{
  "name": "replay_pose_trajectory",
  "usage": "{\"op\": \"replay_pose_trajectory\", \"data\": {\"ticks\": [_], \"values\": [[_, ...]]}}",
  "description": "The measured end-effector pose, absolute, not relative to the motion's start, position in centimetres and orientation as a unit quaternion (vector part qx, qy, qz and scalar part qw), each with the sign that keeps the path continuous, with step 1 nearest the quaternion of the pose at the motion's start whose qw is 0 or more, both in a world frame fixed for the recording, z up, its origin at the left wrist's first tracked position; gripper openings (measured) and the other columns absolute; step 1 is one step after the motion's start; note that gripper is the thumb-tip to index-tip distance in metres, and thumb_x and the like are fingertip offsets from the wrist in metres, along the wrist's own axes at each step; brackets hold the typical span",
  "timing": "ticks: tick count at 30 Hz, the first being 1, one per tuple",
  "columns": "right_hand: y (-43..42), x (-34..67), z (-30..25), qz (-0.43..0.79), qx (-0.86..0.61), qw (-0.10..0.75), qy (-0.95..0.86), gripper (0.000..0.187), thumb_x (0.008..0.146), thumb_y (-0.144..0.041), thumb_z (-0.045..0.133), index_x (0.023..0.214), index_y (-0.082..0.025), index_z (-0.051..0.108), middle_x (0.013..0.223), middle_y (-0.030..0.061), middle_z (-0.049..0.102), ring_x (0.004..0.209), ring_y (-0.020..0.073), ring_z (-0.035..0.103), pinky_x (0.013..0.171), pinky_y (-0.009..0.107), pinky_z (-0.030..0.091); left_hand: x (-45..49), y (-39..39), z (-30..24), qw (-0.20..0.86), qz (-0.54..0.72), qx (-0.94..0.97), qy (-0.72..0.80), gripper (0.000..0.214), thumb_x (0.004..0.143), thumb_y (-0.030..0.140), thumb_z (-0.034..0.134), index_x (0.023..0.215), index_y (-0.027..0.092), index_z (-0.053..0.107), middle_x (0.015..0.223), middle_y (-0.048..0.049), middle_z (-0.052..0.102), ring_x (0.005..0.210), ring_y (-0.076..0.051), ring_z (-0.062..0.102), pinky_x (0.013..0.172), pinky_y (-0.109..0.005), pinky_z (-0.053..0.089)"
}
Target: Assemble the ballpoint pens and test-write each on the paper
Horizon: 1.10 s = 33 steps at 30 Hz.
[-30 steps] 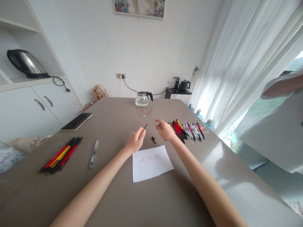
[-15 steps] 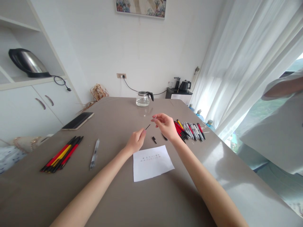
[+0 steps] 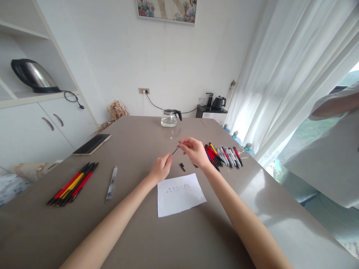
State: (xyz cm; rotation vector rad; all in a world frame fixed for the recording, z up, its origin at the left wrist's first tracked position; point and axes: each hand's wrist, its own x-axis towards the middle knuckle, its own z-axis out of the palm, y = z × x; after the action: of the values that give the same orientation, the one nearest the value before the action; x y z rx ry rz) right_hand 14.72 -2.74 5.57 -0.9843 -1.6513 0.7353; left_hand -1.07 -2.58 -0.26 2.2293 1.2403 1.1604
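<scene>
My left hand (image 3: 160,168) is closed round a thin dark pen refill (image 3: 175,151), which sticks out up and to the right. My right hand (image 3: 194,150) pinches a small pale piece (image 3: 181,142) at the refill's far end; its kind is too small to tell. Below the hands lies a sheet of white paper (image 3: 181,203) with handwriting. A black pen cap (image 3: 182,166) rests just above the paper. Another small dark piece lies partly hidden by my right hand. To the left is a clear pen (image 3: 111,185), lying by itself.
Red, yellow and black pens (image 3: 73,184) lie at the left, behind them a phone (image 3: 92,144). More pens (image 3: 224,156) are grouped at the right. A glass pot (image 3: 168,118) stands at the far edge. Beyond the table's right side is a person (image 3: 325,149).
My right hand has moved slightly down and left, bringing the small pale piece to the refill's tip. My left hand has hardly moved.
</scene>
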Motion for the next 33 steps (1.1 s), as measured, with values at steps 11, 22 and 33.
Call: {"op": "replay_pose_trajectory", "data": {"ticks": [11,22,33], "values": [[-2.5,14.2,4.3,0.272,-0.423,0.453,-0.736,0.023,0.070,-0.028,0.055,0.090,-0.017,0.058,0.079,0.0035,0.064,0.067,0.0110,0.058,0.064,0.024,0.046,-0.8,-2.7,-0.1,0.178,0.413,0.778,0.438,0.025,0.085,0.032,0.027,0.066,0.018,0.035,0.049,0.0055,0.035,0.045,-0.008,0.033,0.048,-0.022,0.023],[-1.2,17.2,3.0,0.080,-0.664,0.166,-0.725,0.022,0.073,-0.031,0.050,0.089,-0.022,0.062,0.088,0.0062,0.063,0.083,0.0195,0.057,0.068,0.029,0.042,-1.1,-2.6,-0.6,0.175,0.425,0.774,0.436,0.024,0.086,0.031,0.022,0.077,0.019,0.040,0.063,0.0026,0.045,0.055,-0.009,0.042,0.058,-0.022,0.034],[-0.9,17.7,1.5,0.044,-0.721,0.055,-0.689,0.022,0.066,-0.012,0.052,0.085,-0.016,0.061,0.089,0.0127,0.062,0.086,0.0240,0.057,0.066,0.031,0.042,-1.1,-2.2,-1.2,0.165,0.423,0.766,0.456,0.030,0.087,0.036,0.020,0.087,0.020,0.046,0.071,0.0000,0.054,0.066,-0.011,0.053,0.064,-0.023,0.040]]}}
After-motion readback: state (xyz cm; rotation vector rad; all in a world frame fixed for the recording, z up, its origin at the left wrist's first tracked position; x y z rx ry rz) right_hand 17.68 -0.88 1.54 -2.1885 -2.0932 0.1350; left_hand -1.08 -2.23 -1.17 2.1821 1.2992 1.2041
